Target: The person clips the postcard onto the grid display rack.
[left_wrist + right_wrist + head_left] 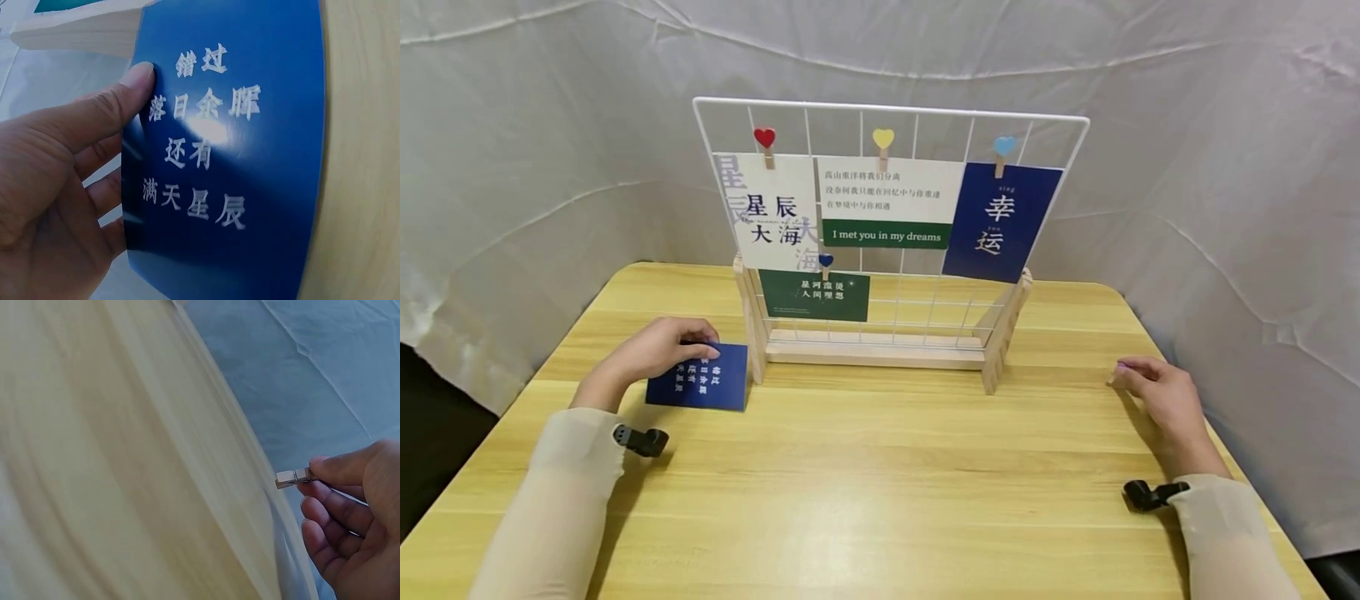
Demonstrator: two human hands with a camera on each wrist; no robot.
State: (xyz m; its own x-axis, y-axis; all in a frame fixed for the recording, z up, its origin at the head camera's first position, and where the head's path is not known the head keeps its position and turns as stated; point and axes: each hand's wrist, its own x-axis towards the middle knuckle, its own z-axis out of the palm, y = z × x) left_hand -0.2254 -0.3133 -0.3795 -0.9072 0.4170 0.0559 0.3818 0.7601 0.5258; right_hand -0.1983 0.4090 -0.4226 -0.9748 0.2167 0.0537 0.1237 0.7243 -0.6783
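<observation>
Between thumb and fingers my left hand [664, 348] pinches a dark blue card [730, 379] with white Chinese writing, left of the grid stand. Seen in the left wrist view, the card [275, 156] is gripped at one edge, the thumb on its printed face. Over at the table's right side, my right hand [1165, 400] holds a small wooden clothespin [292, 477] by one end. In the head view a purple bit shows at those fingertips. A white wire grid [917, 312] stands at the back with cards clipped on it.
Hanging on the grid are a white card [775, 183], a white-and-green card [887, 204], a blue card [985, 250] and a green card [782, 292], each under a heart clip. Wooden feet [992, 367] support it. Pale cloth [880, 50] surrounds the wooden table [880, 483].
</observation>
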